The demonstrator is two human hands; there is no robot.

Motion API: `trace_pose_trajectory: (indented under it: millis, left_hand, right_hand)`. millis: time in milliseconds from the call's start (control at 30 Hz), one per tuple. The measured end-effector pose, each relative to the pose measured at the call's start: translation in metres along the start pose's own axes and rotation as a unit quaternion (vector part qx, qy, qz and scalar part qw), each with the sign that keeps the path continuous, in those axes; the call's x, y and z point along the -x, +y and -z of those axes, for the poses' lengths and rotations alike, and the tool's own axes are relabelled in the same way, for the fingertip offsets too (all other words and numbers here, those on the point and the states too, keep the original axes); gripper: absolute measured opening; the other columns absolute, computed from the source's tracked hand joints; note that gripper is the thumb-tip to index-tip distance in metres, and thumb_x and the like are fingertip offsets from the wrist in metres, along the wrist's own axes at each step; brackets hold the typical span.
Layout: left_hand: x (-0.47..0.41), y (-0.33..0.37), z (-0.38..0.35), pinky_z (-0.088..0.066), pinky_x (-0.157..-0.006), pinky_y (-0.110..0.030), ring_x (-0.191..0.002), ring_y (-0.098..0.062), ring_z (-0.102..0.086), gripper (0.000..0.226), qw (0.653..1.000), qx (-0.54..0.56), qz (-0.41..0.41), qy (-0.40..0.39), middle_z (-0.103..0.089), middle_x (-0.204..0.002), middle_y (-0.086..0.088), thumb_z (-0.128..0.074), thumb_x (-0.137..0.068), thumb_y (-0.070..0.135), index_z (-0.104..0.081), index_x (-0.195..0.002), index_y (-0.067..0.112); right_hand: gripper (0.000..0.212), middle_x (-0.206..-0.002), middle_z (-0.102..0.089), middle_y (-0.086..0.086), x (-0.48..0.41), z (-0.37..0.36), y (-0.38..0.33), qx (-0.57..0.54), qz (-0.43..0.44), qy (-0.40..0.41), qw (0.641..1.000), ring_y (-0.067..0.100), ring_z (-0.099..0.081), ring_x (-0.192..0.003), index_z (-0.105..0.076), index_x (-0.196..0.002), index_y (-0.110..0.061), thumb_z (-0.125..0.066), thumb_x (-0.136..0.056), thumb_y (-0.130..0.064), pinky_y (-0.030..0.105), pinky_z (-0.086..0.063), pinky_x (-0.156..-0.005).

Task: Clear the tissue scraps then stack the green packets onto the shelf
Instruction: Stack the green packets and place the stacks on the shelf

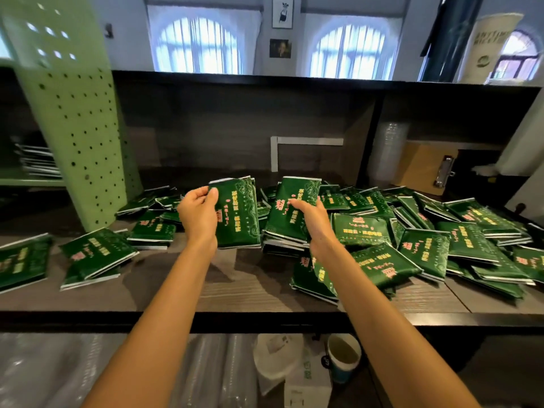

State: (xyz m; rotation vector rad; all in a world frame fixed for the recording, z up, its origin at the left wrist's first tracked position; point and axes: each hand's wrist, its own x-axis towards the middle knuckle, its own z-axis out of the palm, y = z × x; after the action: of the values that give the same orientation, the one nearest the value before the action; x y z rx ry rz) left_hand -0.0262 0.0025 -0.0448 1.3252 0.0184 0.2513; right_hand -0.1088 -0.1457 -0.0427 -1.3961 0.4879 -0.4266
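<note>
Here, left hand (pixel 198 214) pinching glossy green foil packet (pixel 240 222) by its edge, right hand (pixel 312 223) gripping second packet (pixel 294 201), dark wooden shelf (pixel 235 290) open below both grips.

Count: green packets (pixel 360 231) several dozen, heap too dense for exact number. Hands 2: left hand (pixel 198 214), right hand (pixel 312 220). Framed pictures (pixel 282 12) 2. Cup (pixel 343 359) 1. Clipboard (pixel 424 169) 1.

Green packets (pixel 360 231), glossy, gold-pink print. Some tilted up in left hand (pixel 198 212); stack gripped by right hand (pixel 312 223); loose heap right of it on shelf (pixel 235 290).
</note>
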Motion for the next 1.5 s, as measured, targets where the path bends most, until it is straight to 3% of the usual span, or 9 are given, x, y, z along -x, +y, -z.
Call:
trace_pose_trajectory:
  millis: [300,367,467,700,833,1000,1200,1367,1500]
  left_hand:
    - [-0.006,0.003,0.017,-0.045,-0.048,-0.011,-0.061,-0.004,-0.053,0.012,0.999,-0.035,-0.004,0.002,-0.056,-0.073,0.004,-0.057,-0.091,0.008,-0.057,-0.103,0.01]
    - [-0.004,-0.002,0.017,-0.039,-0.039,-0.008,-0.056,-0.006,-0.048,0.009,0.999,-0.043,-0.001,0.006,-0.053,-0.069,0.003,-0.055,-0.091,0.007,-0.055,-0.1,0.01]
    - [0.0,-0.009,0.015,-0.039,-0.036,-0.007,-0.057,-0.007,-0.05,0.008,0.998,-0.059,0.011,-0.001,-0.053,-0.071,0.003,-0.058,-0.09,0.007,-0.057,-0.098,0.009]
    - [0.0,-0.014,0.009,-0.05,-0.074,-0.031,-0.084,-0.019,-0.058,0.018,0.995,-0.033,0.074,-0.052,-0.06,-0.089,-0.005,-0.045,-0.092,0.0,-0.059,-0.091,0.012]
    - [0.003,-0.013,0.001,-0.046,-0.068,-0.028,-0.071,-0.011,-0.053,0.022,0.995,-0.041,0.056,-0.075,-0.055,-0.081,0.0,-0.041,-0.093,0.0,-0.056,-0.1,0.013]
    - [0.018,-0.022,-0.014,-0.035,-0.051,-0.026,-0.067,-0.017,-0.047,0.023,0.971,-0.187,0.028,-0.146,-0.054,-0.088,-0.007,-0.034,-0.09,-0.001,-0.049,-0.091,0.017]
    - [0.065,-0.029,-0.038,-0.039,-0.042,-0.02,-0.053,-0.013,-0.048,0.013,0.819,-0.419,0.076,-0.384,-0.052,-0.07,-0.002,-0.053,-0.093,0.022,-0.046,-0.085,0.015]
    - [0.079,-0.035,-0.05,-0.054,-0.076,-0.038,-0.093,-0.025,-0.062,0.041,0.792,-0.463,0.013,-0.399,-0.06,-0.102,-0.006,-0.077,-0.074,0.028,-0.047,-0.099,0.015]
    - [0.076,-0.032,-0.047,-0.044,-0.089,-0.032,-0.101,-0.022,-0.055,0.027,0.827,-0.425,0.032,-0.368,-0.057,-0.102,-0.005,-0.077,-0.076,0.017,-0.055,-0.092,0.013]
  right_hand:
    - [0.072,-0.157,-0.018,0.002,0.011,-0.057,0.025,0.047,-0.032,-0.097,0.994,0.023,-0.02,-0.142,-0.005,-0.151,-0.017,-0.049,-0.096,-0.034,0.038,-0.021,-0.112]
    - [0.075,-0.157,-0.018,0.0,0.013,-0.067,0.027,0.033,-0.048,-0.111,0.992,0.022,-0.021,-0.143,-0.009,-0.151,-0.02,-0.045,-0.093,-0.051,0.039,-0.019,-0.113]
    - [0.114,-0.156,-0.022,-0.007,0.012,-0.075,0.036,0.016,-0.08,-0.15,0.985,0.019,-0.025,-0.142,-0.022,-0.148,-0.033,-0.053,-0.054,-0.089,0.047,-0.021,-0.116]
    - [0.059,-0.107,-0.067,0.008,0.003,-0.057,0.037,0.011,-0.071,-0.133,0.989,0.019,-0.068,-0.088,-0.043,-0.132,-0.012,-0.068,-0.08,-0.022,0.028,-0.055,-0.067]
    - [0.09,-0.135,-0.05,0.011,0.0,-0.034,0.02,0.031,-0.056,-0.089,0.994,0.025,-0.056,-0.113,-0.017,-0.147,-0.014,-0.069,-0.075,-0.03,0.044,-0.047,-0.097]
    - [0.108,-0.137,-0.05,0.01,-0.007,0.012,0.006,0.004,-0.028,0.002,1.0,0.028,-0.054,-0.118,-0.021,-0.146,-0.013,-0.071,-0.054,-0.04,0.049,-0.043,-0.101]
    - [0.085,-0.112,-0.066,0.014,-0.012,0.062,0.014,-0.052,-0.054,0.037,0.996,0.025,-0.066,-0.087,-0.048,-0.128,-0.007,-0.07,-0.052,-0.036,0.035,-0.054,-0.072]
    - [0.079,-0.112,-0.066,0.016,-0.012,0.071,0.02,-0.069,-0.063,0.038,0.995,0.03,-0.068,-0.093,-0.047,-0.127,-0.007,-0.072,-0.056,-0.034,0.042,-0.057,-0.075]
    - [0.03,-0.089,-0.069,0.01,-0.011,0.073,0.018,-0.072,-0.052,0.02,0.996,0.023,-0.067,-0.075,-0.061,-0.104,-0.006,-0.064,-0.079,-0.023,0.041,-0.054,-0.08]
